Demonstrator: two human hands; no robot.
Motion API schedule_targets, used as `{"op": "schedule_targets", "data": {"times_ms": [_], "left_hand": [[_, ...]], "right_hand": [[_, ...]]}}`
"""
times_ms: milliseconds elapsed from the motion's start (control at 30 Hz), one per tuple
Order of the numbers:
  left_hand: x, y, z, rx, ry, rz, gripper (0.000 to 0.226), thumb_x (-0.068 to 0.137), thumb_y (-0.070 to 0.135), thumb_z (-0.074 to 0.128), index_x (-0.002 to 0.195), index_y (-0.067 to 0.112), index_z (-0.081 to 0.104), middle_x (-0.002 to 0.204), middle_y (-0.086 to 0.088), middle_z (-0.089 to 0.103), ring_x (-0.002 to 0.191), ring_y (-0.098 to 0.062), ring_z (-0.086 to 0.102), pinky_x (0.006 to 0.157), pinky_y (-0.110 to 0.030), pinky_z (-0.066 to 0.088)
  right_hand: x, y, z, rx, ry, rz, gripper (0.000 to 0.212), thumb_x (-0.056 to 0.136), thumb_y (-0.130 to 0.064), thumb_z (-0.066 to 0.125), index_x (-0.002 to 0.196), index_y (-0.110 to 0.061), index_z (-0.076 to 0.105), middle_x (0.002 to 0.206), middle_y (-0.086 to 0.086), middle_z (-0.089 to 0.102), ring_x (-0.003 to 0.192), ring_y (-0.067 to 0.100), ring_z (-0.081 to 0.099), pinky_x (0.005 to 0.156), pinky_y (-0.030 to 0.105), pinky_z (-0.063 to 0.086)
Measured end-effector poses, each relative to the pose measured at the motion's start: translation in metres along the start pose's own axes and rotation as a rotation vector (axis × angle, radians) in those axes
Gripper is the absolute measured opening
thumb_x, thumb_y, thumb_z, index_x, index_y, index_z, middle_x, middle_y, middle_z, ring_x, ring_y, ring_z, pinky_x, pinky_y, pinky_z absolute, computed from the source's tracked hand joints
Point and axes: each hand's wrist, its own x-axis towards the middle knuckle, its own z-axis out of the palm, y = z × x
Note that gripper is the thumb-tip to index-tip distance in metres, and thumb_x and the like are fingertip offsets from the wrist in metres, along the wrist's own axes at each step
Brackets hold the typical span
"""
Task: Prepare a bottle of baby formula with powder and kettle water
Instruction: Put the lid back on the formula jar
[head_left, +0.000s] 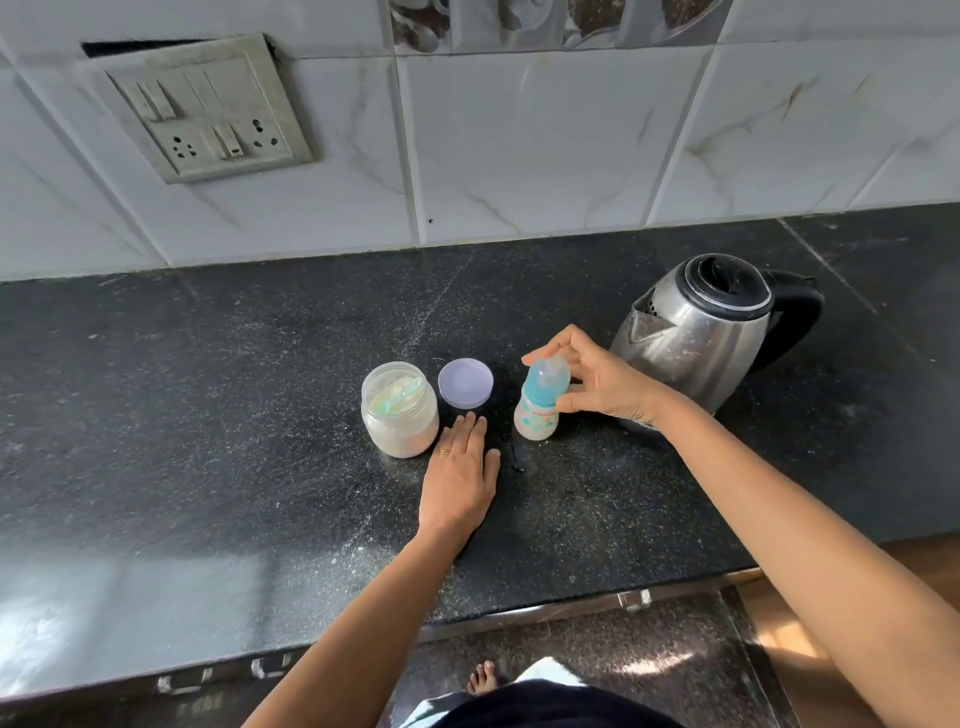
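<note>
**A:** Where is the bottle (537, 410)?

**B:** It stands upright on the dark worktop (208, 389), between the lid (465, 383) and the kettle (711, 332). It has a blue collar and a clear domed top, and its body looks whitish with a small print.

**A:** Is anyone holding it?

**B:** Yes. The right hand (597, 382) grasps it at the top, with the fingers arched over the dome and the thumb against the collar.

**A:** And the other hand?

**B:** The left hand (460, 467) lies flat on the worktop, released, with straight fingers and a ring (444, 451) on one of them. It is just beside the jar (400, 415), and its fingertips are near the lid.

**A:** What about the jar?

**B:** It is open, partly full of pale powder (402, 434), with a green scoop (400, 397) lying inside. Its lilac lid rests upturned on the worktop, just right of it.

**A:** And the kettle?

**B:** It is steel with a black lid and handle. It sits behind the right hand with its spout towards the bottle and its lid closed.

**A:** Anything else?

**B:** There is a switch plate (208, 111) on the tiled wall (519, 156), up to the left.
</note>
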Motion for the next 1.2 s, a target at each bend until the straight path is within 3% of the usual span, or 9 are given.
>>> {"op": "schedule_targets", "data": {"times_ms": [267,567,667,733,800,900,1033,1133,1200], "left_hand": [[-0.001,0.0,-0.001,0.006,0.016,0.011,0.049,0.099,0.032,0.036,0.143,0.011,0.035,0.15,-0.007,0.034,0.142,-0.018,0.023,0.116,-0.028,0.009],[-0.002,0.002,-0.001,0.002,0.034,0.042,0.047,0.099,0.027,0.04,0.142,0.007,0.037,0.148,-0.012,0.037,0.14,-0.022,0.027,0.117,-0.031,0.013],[-0.004,0.002,-0.005,-0.036,0.073,0.091,0.046,0.097,0.021,0.043,0.14,0.005,0.039,0.146,-0.013,0.039,0.139,-0.024,0.03,0.117,-0.033,0.016],[-0.005,0.004,-0.014,-0.101,0.164,0.145,0.044,0.095,0.02,0.044,0.137,0.007,0.042,0.145,-0.01,0.042,0.137,-0.023,0.034,0.116,-0.036,0.022],[-0.005,0.009,-0.028,-0.149,0.314,0.197,0.043,0.092,0.017,0.047,0.133,0.008,0.045,0.141,-0.009,0.046,0.135,-0.021,0.036,0.114,-0.038,0.026],[-0.003,0.011,-0.051,-0.136,0.568,0.218,0.043,0.087,0.016,0.054,0.127,0.004,0.047,0.135,-0.014,0.05,0.131,-0.025,0.039,0.116,-0.038,0.02],[-0.003,-0.009,-0.076,-0.173,0.721,0.039,0.055,0.084,0.029,0.055,0.129,0.0,0.043,0.136,-0.019,0.044,0.135,-0.029,0.032,0.117,-0.04,0.011],[-0.004,-0.03,-0.083,-0.171,0.635,-0.015,0.071,0.082,0.043,0.055,0.135,-0.001,0.037,0.143,-0.018,0.039,0.14,-0.025,0.025,0.117,-0.044,0.015],[-0.004,-0.039,-0.084,-0.227,0.524,-0.061,0.085,0.078,0.052,0.058,0.141,0.003,0.029,0.148,-0.014,0.032,0.142,-0.02,0.021,0.115,-0.045,0.021]], "right_hand": [[0.002,-0.002,0.016,-0.077,0.215,-0.029,0.047,0.074,-0.001,0.076,0.102,-0.028,0.05,0.107,0.0,0.052,0.105,0.014,0.059,0.092,0.043,0.053],[-0.007,-0.007,0.017,-0.1,0.218,0.0,0.047,0.076,0.002,0.072,0.11,-0.023,0.051,0.115,0.0,0.053,0.108,0.01,0.057,0.097,0.041,0.05],[-0.012,-0.01,0.027,-0.011,0.38,-0.046,0.047,0.077,-0.003,0.074,0.113,-0.025,0.054,0.125,-0.002,0.053,0.123,0.006,0.048,0.111,0.037,0.036],[-0.018,-0.021,0.042,0.118,0.602,-0.181,0.042,0.08,0.001,0.071,0.115,-0.015,0.054,0.126,0.004,0.054,0.127,0.008,0.047,0.113,0.032,0.031],[-0.02,-0.037,0.063,0.147,0.762,-0.328,0.034,0.083,0.003,0.065,0.114,-0.004,0.052,0.121,0.012,0.056,0.123,0.016,0.052,0.109,0.031,0.037],[-0.007,-0.046,0.095,-0.05,0.775,-0.43,0.033,0.085,0.005,0.055,0.117,-0.001,0.051,0.119,0.013,0.055,0.118,0.019,0.054,0.104,0.032,0.043],[0.026,-0.026,0.119,-0.218,0.688,-0.259,0.052,0.081,0.014,0.05,0.13,-0.002,0.043,0.13,0.014,0.048,0.122,0.015,0.047,0.106,0.032,0.041],[0.049,-0.016,0.125,-0.386,0.531,-0.007,0.071,0.079,0.014,0.056,0.141,-0.005,0.028,0.143,0.015,0.032,0.129,0.023,0.039,0.103,0.024,0.033],[0.067,-0.012,0.124,-0.459,0.444,0.147,0.084,0.079,0.01,0.063,0.147,-0.006,0.016,0.151,0.015,0.019,0.137,0.026,0.03,0.106,0.027,0.029]]}}
